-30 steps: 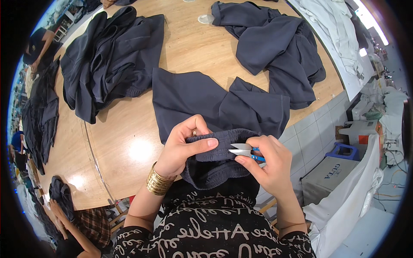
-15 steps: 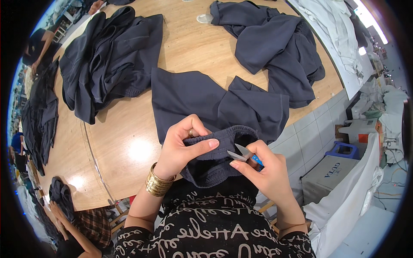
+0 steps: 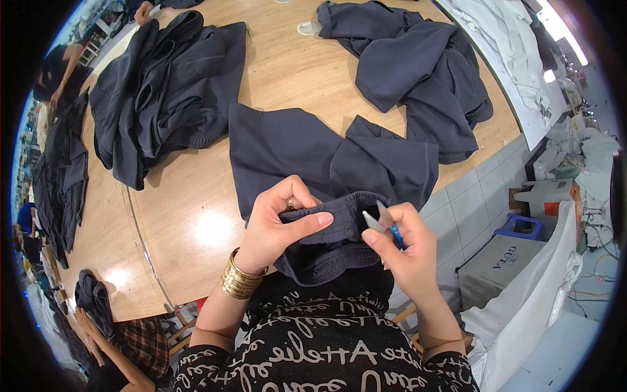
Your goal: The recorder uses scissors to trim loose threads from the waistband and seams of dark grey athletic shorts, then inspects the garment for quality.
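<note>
My left hand [image 3: 279, 219] pinches the gathered elastic waistband of a dark navy pair of shorts [image 3: 287, 144], thumb on top and fingers underneath. The waistband forms an open loop close to my body, while the legs spread over the table. My right hand [image 3: 413, 251] holds small thread snips [image 3: 373, 224] with grey blades and a blue handle, just at the right side of the waistband. The blades point up and to the left, with their tips apart. Whether they touch the cloth I cannot tell.
On the wooden table [image 3: 196, 215], one heap of dark garments [image 3: 163, 98] lies left and another [image 3: 424, 72] right. A co-worker's hands [image 3: 88, 323] hold dark cloth at the lower left. A grey box [image 3: 499, 264] and blue stool [image 3: 522, 225] stand right, beside white cloth [image 3: 522, 326].
My right hand has moved slightly right and up with the snips, and their blades have turned more upright, away from the waistband's front. My left hand keeps its hold.
</note>
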`<action>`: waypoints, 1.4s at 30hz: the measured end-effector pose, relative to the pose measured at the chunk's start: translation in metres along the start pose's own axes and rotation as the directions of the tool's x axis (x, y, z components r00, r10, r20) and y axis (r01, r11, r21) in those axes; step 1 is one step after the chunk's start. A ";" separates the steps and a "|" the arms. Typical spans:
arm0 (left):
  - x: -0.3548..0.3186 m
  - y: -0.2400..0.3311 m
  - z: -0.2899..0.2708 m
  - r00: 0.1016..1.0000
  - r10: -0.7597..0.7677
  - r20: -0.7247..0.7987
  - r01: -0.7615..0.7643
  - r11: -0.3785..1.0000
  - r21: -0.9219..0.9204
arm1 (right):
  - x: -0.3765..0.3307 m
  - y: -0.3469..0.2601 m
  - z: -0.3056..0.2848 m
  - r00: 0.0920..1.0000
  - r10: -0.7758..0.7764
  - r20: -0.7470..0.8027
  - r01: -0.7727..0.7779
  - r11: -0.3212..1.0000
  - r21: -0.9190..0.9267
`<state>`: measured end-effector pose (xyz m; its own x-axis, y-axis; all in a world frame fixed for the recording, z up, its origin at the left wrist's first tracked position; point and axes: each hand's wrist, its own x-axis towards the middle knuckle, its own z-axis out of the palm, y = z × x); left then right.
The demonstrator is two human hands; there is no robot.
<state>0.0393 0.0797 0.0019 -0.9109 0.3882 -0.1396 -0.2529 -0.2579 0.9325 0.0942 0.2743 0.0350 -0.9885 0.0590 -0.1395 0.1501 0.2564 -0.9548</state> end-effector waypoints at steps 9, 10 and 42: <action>0.000 0.001 -0.001 0.999 -0.039 -0.006 0.039 0.999 -0.020 | 0.005 -0.008 -0.002 0.941 -0.327 0.081 0.331 0.853 -0.402; 0.000 0.001 -0.001 1.000 -0.023 0.003 0.023 1.000 0.003 | 0.005 -0.008 -0.003 0.932 -0.353 0.086 0.352 0.817 -0.457; 0.000 0.001 0.000 1.000 -0.008 0.014 0.008 0.999 0.041 | 0.006 -0.012 -0.008 0.867 -0.487 0.106 0.454 0.683 -0.572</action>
<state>0.0391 0.0797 0.0026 -0.9042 0.4026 -0.1428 -0.2463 -0.2180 0.9444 0.0867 0.2797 0.0483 -0.9323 -0.1764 0.3158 -0.3343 0.7536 -0.5659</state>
